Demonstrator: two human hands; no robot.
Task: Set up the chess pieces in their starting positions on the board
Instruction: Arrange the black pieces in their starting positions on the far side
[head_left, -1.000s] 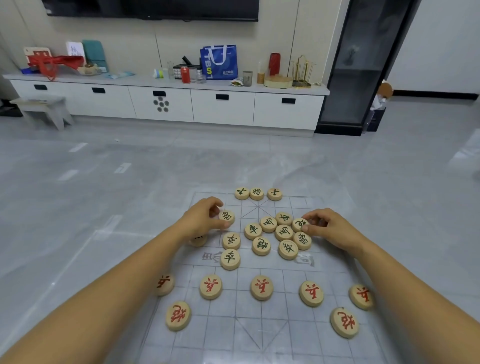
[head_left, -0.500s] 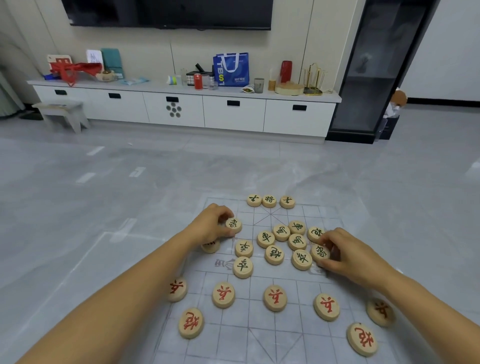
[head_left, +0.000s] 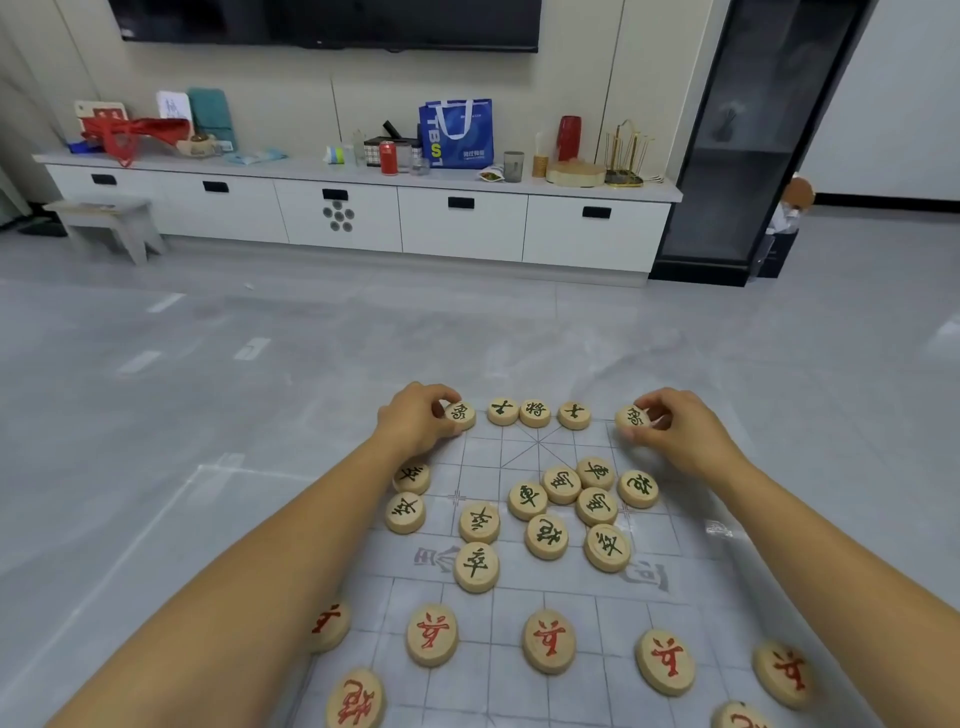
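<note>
Pinched green-lettered disc (head_left: 460, 414) in left hand (head_left: 415, 423), twin (head_left: 632, 417) in right hand (head_left: 680, 428), flanking far-rank trio (head_left: 535, 413) on board (head_left: 483, 452); judged to need release next, then picks from loose cluster (head_left: 563, 499)

Left hand (head_left: 415, 423), right hand (head_left: 680, 434) on pieces (head_left: 460, 414)

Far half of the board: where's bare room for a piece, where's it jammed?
Bare: the palace squares between the back-row trio and the black cluster; the right flank outside that cluster; the river band's right end, above the red soldiers. Jammed: the cluster, pieces touching. Left hand holds a black piece, right hand another, flanking the trio.
</note>
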